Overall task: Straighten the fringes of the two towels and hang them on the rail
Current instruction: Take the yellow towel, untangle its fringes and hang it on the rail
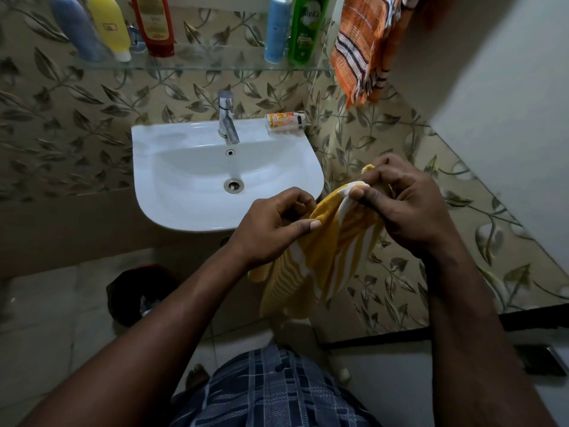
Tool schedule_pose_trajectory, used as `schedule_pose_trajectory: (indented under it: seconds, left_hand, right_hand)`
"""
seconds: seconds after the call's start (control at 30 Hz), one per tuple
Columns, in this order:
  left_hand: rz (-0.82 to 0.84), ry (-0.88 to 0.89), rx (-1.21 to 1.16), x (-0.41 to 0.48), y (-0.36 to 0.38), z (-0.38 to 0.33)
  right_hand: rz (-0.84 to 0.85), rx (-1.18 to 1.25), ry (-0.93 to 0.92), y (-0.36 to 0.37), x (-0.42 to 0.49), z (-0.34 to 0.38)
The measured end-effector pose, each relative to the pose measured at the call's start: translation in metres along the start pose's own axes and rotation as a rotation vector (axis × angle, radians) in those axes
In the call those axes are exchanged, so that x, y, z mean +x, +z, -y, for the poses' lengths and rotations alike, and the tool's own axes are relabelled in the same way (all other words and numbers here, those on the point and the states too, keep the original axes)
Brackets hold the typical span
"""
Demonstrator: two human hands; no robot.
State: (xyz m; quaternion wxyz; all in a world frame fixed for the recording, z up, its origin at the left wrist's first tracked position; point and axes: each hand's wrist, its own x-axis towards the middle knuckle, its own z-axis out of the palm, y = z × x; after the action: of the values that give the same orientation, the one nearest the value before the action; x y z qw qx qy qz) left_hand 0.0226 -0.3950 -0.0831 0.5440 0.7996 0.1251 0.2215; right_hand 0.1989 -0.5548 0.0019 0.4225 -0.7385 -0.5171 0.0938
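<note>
He stands at the white ceramic washbasin [147,167] with the yellow-and-white striped cotton towel [335,257] bunched between both hands, held up in front of his body and just right of the basin's rim, touching nothing else. That height makes sense: the edge sits close under his eyes while the rest of the cloth hangs free below his wrists, so its weight pulls the weave straight.

The left hand [274,226] grips the towel's near edge, its fingers [292,200] curled over the cloth and the thumb laid flat along it, apparently anchoring it. The right hand [406,204] does the fine work, with thumb and fingertips pinching the white border where a small yellow tuft pokes out above the knuckles. I take that tuft for fringe, though it is too small to be sure.

The orange towel with dark and white stripes [360,53] hangs up in the right corner beside the glass shelf [184,68] of bottles, its fringe dangling at the bottom. What it hangs from is cut off by the top of the view, so I cannot see the rail itself.

By my reckoning one towel is done and hung, and this is the fringe-straightening step on the second — hanging comes after. The cloth is limp and will twist unless both hands keep the edge taut.
</note>
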Motion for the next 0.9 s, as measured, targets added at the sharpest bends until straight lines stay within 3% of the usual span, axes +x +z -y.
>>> schedule_pose_trajectory:
  seconds: [0.2, 0.33, 0.57, 0.67, 0.8, 0.9]
  left_hand:
    - [0.077, 0.072, 0.095, 0.008, 0.003, -0.004]
    - [0.037, 0.07, 0.108, 0.007, 0.004, -0.002]
    - [-0.056, -0.237, -0.319, 0.009, -0.007, -0.014]
    - [-0.193, -0.109, -0.152, 0.011, -0.017, -0.016]
    - [-0.216, -0.015, 0.363, 0.014, -0.021, -0.002]
    - [-0.285, 0.001, 0.336, 0.01, -0.021, -0.004]
  right_hand:
    - [-0.108, -0.01, 0.004, -0.008, 0.001, 0.001]
    - [-0.148, -0.053, 0.03, -0.018, 0.0, -0.004]
    - [-0.154, -0.05, 0.068, -0.027, -0.002, -0.008]
    - [-0.166, -0.043, 0.04, -0.027, 0.002, -0.007]
    - [-0.139, -0.191, 0.07, -0.013, 0.008, -0.021]
    - [-0.199, -0.15, 0.089, -0.001, 0.007, -0.026]
